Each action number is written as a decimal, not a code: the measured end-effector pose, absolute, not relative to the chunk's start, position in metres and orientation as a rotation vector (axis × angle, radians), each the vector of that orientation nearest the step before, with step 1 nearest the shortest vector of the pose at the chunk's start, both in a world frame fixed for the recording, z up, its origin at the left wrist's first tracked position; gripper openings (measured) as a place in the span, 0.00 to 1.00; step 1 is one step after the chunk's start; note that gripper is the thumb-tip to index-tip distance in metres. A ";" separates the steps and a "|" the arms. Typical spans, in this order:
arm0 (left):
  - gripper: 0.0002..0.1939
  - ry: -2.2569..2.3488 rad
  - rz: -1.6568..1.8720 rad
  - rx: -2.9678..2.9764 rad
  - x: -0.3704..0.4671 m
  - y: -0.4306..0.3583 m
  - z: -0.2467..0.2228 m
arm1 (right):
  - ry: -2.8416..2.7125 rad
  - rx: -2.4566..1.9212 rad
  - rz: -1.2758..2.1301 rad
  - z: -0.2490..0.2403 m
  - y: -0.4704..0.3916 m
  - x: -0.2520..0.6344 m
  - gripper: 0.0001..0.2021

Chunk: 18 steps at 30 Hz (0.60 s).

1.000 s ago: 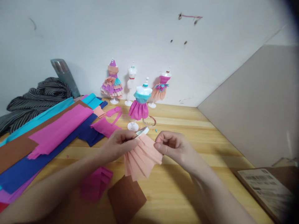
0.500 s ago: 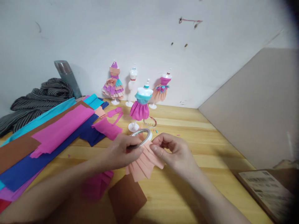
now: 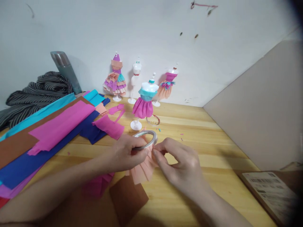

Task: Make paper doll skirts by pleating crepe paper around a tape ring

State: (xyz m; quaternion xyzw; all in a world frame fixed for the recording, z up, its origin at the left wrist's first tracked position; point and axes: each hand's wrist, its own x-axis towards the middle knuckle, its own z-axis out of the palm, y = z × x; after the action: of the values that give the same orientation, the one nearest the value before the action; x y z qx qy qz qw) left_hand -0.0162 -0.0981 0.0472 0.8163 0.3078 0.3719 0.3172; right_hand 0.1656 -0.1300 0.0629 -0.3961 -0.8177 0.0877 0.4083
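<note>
My left hand point(image 3: 127, 153) is closed on a white roll of tape point(image 3: 153, 138) and on the top of a pleated peach paper strip point(image 3: 143, 170) that fans out below it. Thumb and forefinger of my right hand point(image 3: 178, 160) pinch the right edge of the peach paper, just beside the roll. Behind the roll stands a small white mannequin point(image 3: 150, 86) in a turquoise top and a magenta skirt point(image 3: 143, 108).
Three more mannequins, one in a ruffled dress point(image 3: 115, 80), stand by the wall. Coloured paper sheets point(image 3: 63, 124), a striped cloth point(image 3: 42, 90) and a bottle point(image 3: 67, 71) lie left. Brown paper point(image 3: 129, 198) lies in front, a cardboard box point(image 3: 267, 192) at right.
The view has shifted slightly. My right hand has turned and drawn the right side of the peach paper inward, so less of it spreads to the right. The tape roll has tilted.
</note>
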 end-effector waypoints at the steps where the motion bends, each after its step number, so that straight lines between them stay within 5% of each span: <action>1: 0.15 0.820 0.992 2.168 -0.016 -0.098 0.046 | -2.051 -1.007 0.224 0.063 -0.130 0.166 0.07; 18: 0.15 0.859 1.049 2.297 -0.016 -0.100 0.034 | -2.154 -0.902 0.082 0.060 -0.124 0.168 0.09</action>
State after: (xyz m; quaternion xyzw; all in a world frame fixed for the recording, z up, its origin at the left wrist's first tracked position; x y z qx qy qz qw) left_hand -0.0159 -0.0998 0.0342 0.8370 0.3131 0.3824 0.2351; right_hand 0.1679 -0.1242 0.0599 -0.3552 -0.8482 0.0323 0.3915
